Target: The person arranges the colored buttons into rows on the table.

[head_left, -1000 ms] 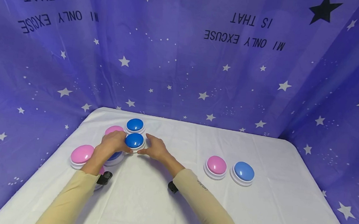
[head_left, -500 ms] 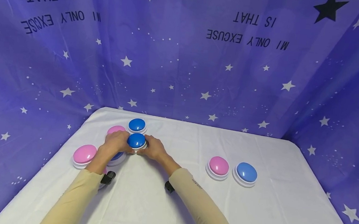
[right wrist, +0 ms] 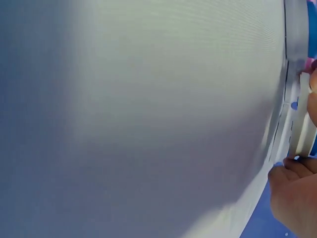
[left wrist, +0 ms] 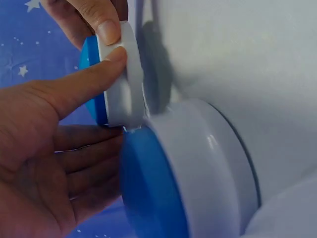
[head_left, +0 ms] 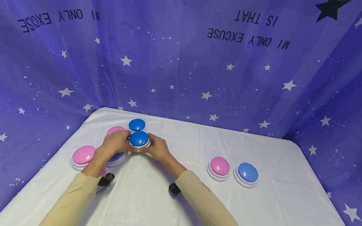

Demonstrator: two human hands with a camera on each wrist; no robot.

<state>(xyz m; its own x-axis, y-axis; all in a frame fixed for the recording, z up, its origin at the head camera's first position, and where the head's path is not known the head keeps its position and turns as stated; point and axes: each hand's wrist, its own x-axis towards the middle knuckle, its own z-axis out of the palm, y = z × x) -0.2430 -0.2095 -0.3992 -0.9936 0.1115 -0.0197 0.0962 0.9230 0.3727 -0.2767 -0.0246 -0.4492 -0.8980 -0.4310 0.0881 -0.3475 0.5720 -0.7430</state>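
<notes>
Both hands hold a blue dome push button with a white base, raised just off the white tablecloth in the head view. My left hand grips its left side, and my right hand grips the opposite side. Up close in the left wrist view, thumbs press on the white base, which is tilted slightly away from the cloth. A second blue button sits right beside my left fingers. Behind the held one stands another blue button, and a pink button is partly hidden by my left hand.
On the left lies a pink button; another pink one is mostly covered by my left forearm. To the right, a pink button and a lighter blue button sit side by side. A purple star-patterned curtain surrounds the table.
My right hand has closed in on the blue button's right side, where its fingers stood apart before. The button has risen slightly from the cloth between both hands.
</notes>
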